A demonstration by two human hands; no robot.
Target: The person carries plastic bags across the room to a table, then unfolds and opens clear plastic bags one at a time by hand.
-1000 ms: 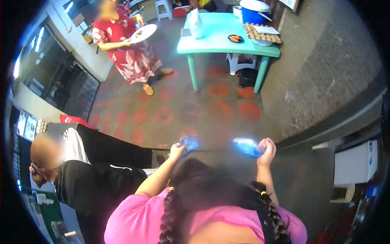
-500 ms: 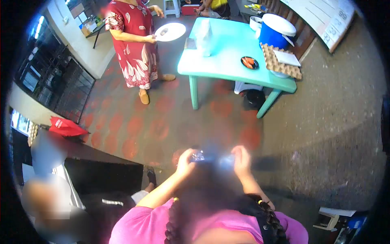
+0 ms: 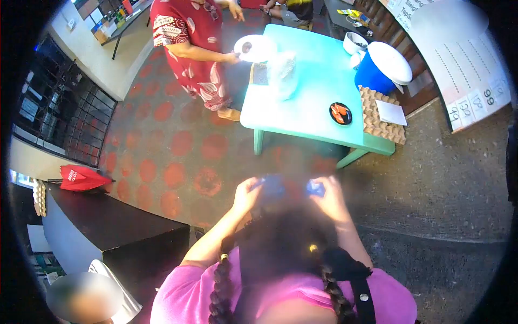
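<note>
Both my hands are raised in front of my chest, a little apart. My left hand [image 3: 247, 195] is closed, with a blurred bluish, see-through piece [image 3: 273, 184] at its fingertips. Between the thumb and fingers of my right hand [image 3: 330, 198] is a small shiny blue piece [image 3: 315, 188], perhaps plastic. Whether the two pieces belong to one thing is too blurred to tell. Ahead stands a turquoise table [image 3: 310, 116] holding a clear plastic bag [image 3: 282, 75] and a small black plate [image 3: 341, 114] of orange-red food.
A person in a red patterned dress [image 3: 208, 70] holds a white plate [image 3: 253, 49] beside the table. A blue bucket [image 3: 372, 75] and egg trays [image 3: 377, 127] sit along its right side. To my left are a black counter [image 3: 116, 221] and a red umbrella [image 3: 83, 178].
My view has moved nearer the table. The person in red has brought the white plate over to the table's left edge. My hands stay raised, each still with its bluish piece.
</note>
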